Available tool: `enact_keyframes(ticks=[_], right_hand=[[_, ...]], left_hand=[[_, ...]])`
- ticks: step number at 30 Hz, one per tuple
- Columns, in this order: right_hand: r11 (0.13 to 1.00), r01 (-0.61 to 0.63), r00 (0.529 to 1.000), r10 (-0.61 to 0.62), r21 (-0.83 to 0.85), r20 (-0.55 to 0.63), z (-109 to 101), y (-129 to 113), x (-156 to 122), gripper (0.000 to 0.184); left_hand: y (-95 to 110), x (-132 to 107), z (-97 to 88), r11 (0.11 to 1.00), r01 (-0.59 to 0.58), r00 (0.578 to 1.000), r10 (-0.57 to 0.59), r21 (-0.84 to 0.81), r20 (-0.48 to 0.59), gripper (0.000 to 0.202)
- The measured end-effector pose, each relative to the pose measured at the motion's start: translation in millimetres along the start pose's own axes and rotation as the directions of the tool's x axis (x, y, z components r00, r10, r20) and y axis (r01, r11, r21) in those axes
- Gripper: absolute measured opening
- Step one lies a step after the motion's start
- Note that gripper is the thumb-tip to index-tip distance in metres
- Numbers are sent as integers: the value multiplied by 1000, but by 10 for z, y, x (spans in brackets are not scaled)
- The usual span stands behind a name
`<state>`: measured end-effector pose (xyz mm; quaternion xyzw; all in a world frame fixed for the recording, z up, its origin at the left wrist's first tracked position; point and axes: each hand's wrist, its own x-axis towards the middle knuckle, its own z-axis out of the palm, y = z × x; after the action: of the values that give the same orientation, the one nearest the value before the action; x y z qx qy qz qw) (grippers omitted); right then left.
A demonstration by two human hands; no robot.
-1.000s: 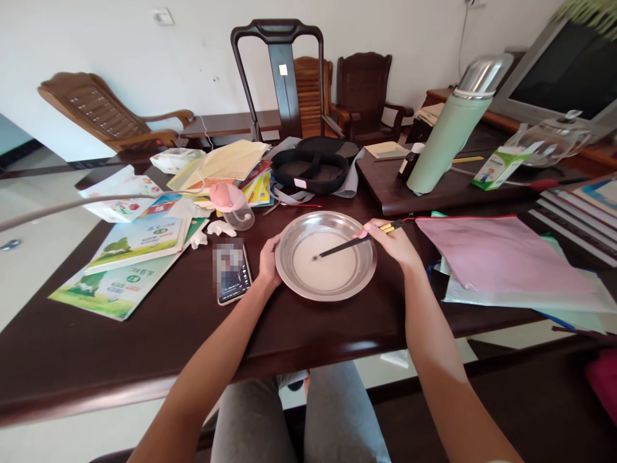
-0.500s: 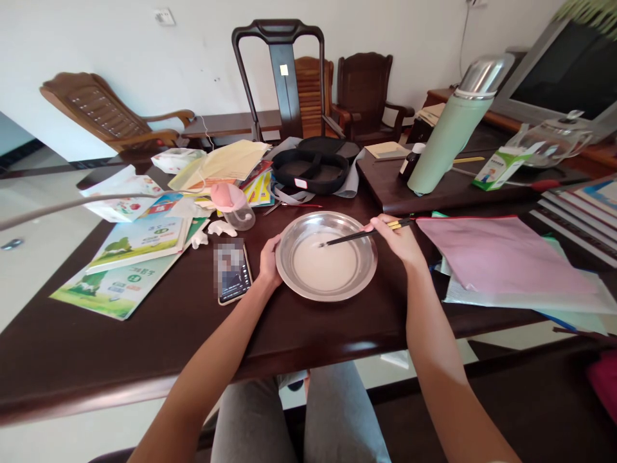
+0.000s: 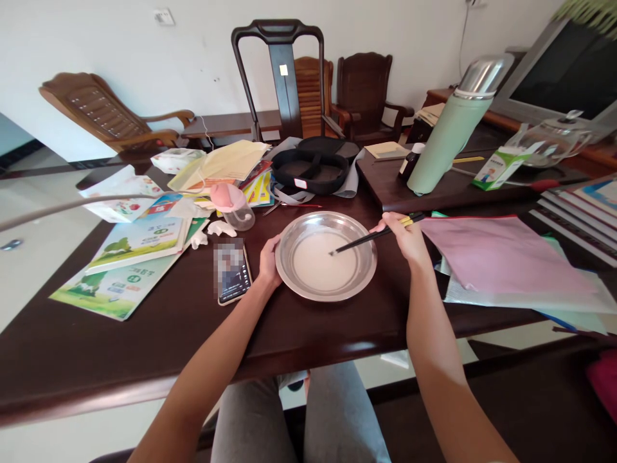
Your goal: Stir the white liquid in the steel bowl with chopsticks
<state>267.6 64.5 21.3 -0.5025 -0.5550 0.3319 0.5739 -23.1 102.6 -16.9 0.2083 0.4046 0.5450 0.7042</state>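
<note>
A round metal bowl (image 3: pixel 361 275) stands on the dark wooden table, with a pale, milky liquid (image 3: pixel 321 263) in its bottom. My left hand (image 3: pixel 270 260) grips the bowl's left rim, its fingers partly hidden by the wall. Over the right rim, my right hand (image 3: pixel 401 233) is closed round a pair of black chopsticks (image 3: pixel 359 242) with gold bands near the top. Their tips dip into the liquid right of its middle. Left of my left hand lies a phone (image 3: pixel 232 273) with a lit screen.
Exercise books (image 3: pixel 130 276) lie at the left. Behind the bowl are a pink-lidded cup (image 3: pixel 234 206) and a black case (image 3: pixel 311 170). A green thermos (image 3: pixel 448 138) stands at back right. A pink zip folder (image 3: pixel 501 254) lies right of my right hand.
The chopsticks' tips have moved a little to the right and toward me in the liquid. My right hand has shifted slightly right; the left hand and bowl stay put.
</note>
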Motion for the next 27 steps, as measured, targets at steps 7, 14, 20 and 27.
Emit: enact_keyframes(ticks=[7,14,20,27], right_hand=[[1000,-11,968,16,-23,251,79,-17,-16,45],[999,-34,996,33,14,78,8,-18,-15,51],[999,5,975,4,-40,224,77,-38,-12,46],[999,-38,990,39,-6,133,18,-29,-24,49]], left_hand=[[2,1,0,1000,-11,1000,11,10,-9,18],[-3,9,-6,1000,6,1000,-6,4,-7,18],[-5,7,-3,1000,-3,1000,3,-12,2,19],[-4,8,-7,1000,-2,1000,2,1,-7,19]])
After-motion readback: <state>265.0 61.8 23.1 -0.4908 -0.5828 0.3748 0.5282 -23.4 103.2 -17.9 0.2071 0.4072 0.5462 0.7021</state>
